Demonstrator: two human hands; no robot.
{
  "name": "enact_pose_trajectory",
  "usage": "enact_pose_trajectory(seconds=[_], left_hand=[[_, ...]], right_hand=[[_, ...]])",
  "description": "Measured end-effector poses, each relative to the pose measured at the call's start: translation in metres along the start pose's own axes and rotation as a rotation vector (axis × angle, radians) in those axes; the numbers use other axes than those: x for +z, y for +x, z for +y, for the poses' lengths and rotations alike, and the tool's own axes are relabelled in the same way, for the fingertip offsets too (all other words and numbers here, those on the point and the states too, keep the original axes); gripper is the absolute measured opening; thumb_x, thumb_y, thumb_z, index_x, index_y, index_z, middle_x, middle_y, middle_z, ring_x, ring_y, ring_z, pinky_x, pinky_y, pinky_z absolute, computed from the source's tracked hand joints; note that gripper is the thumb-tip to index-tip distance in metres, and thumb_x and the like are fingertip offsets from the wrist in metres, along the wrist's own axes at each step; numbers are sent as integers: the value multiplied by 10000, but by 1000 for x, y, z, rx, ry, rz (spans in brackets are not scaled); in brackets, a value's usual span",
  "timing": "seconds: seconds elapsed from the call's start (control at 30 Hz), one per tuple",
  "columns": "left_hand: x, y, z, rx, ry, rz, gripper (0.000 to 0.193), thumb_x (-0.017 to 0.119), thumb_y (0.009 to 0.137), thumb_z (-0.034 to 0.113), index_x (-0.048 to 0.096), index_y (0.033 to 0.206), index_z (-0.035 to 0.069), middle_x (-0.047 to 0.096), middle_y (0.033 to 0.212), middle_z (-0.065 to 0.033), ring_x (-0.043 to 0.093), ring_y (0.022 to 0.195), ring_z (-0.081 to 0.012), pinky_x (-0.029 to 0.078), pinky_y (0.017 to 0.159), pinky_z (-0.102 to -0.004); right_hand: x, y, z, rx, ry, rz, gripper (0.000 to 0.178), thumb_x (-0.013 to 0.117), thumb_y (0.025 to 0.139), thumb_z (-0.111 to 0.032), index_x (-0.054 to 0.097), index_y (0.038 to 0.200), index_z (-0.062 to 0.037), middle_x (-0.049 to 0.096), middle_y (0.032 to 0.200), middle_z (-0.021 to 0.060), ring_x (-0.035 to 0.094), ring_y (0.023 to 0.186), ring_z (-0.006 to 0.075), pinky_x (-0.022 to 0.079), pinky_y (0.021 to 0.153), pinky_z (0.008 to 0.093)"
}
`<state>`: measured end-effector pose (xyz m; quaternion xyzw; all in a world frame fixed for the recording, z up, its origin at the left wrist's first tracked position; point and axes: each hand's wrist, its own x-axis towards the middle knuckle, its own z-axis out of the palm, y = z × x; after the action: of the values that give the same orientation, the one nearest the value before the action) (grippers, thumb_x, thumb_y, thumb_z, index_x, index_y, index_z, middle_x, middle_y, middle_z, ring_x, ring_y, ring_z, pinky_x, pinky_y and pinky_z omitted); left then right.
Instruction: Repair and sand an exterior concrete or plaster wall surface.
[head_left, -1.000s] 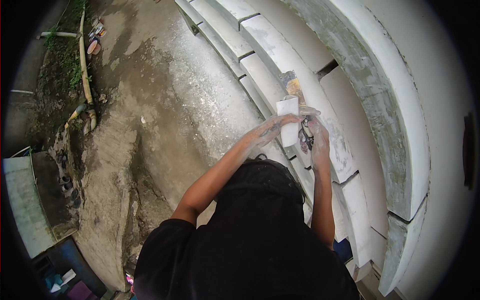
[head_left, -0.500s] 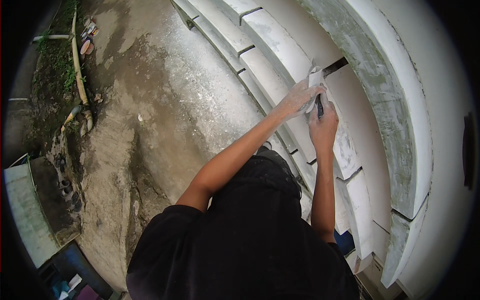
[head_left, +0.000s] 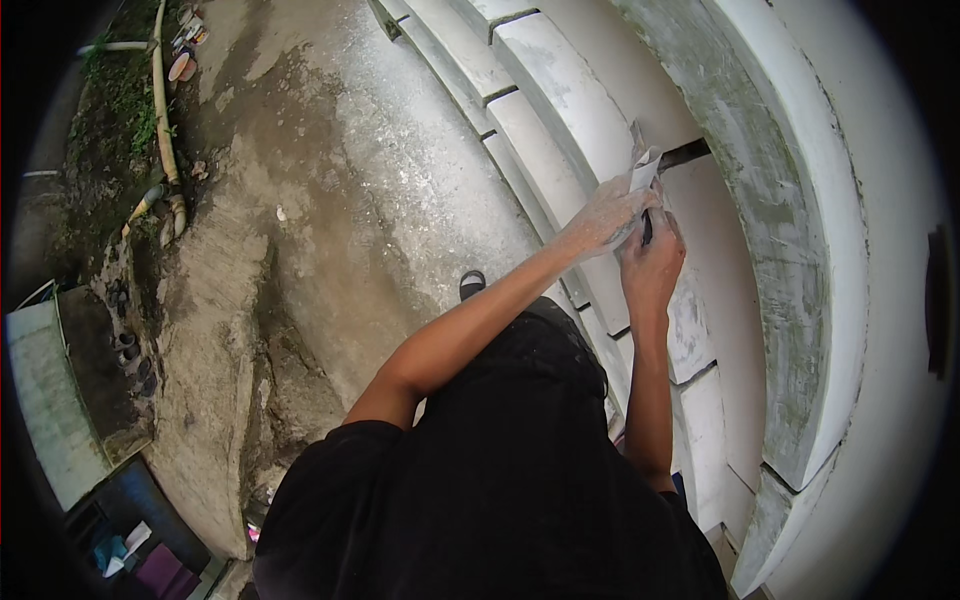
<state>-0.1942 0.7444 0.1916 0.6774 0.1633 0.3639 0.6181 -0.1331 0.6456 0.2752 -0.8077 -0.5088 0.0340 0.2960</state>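
Note:
My left hand [head_left: 610, 215], coated in white dust, is closed around a thin white and grey sheet-like piece [head_left: 645, 172] whose pointed end sticks up past the fingers. Pressed close against it, my right hand [head_left: 652, 258] grips a small tool with a dark handle [head_left: 647, 228]. The tool's working end is hidden by the fingers. Both hands meet above the white stepped ledges [head_left: 560, 85], near a dark gap [head_left: 685, 153] between wall blocks.
A curved grey-white ledge [head_left: 790, 250] runs along the right. White dust [head_left: 400, 150] covers part of the concrete ground. My sandalled foot [head_left: 472, 283] stands below. Far left are a pipe [head_left: 162, 100], several shoes [head_left: 130, 350] and a dark bin [head_left: 150, 540].
My hands have moved slightly right and down, still together. The right hand has turned a little around the dark handle. My sandalled foot has come out to the left of my legs.

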Motion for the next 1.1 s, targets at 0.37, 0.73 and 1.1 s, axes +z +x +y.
enact_pose_trajectory(seconds=[0.37,0.73,1.1], left_hand=[[-13,-6,27,-190,-22,-90,328,672,883,125,565,1193,116,540,1033,-37,501,1010,-180,425,873,-336],[-6,-19,39,-279,-375,-103,253,635,936,146,564,1158,46,568,1092,-76,531,1019,-184,440,864,-315],[8,-19,17,-347,-638,13,298,647,920,236,583,1125,29,579,947,0,519,852,-85,435,777,-255]], right_hand=[[-1,3,-3,-10,-33,-66,501,549,818,78,588,1308,-20,636,1109,253,626,975,427,487,868,439],[-7,-15,-10,10,-48,-34,444,585,799,81,645,1219,-53,623,972,208,641,854,382,503,781,444],[5,-18,-9,65,1,56,406,577,787,69,626,1185,0,608,876,233,626,831,416,475,756,467]])
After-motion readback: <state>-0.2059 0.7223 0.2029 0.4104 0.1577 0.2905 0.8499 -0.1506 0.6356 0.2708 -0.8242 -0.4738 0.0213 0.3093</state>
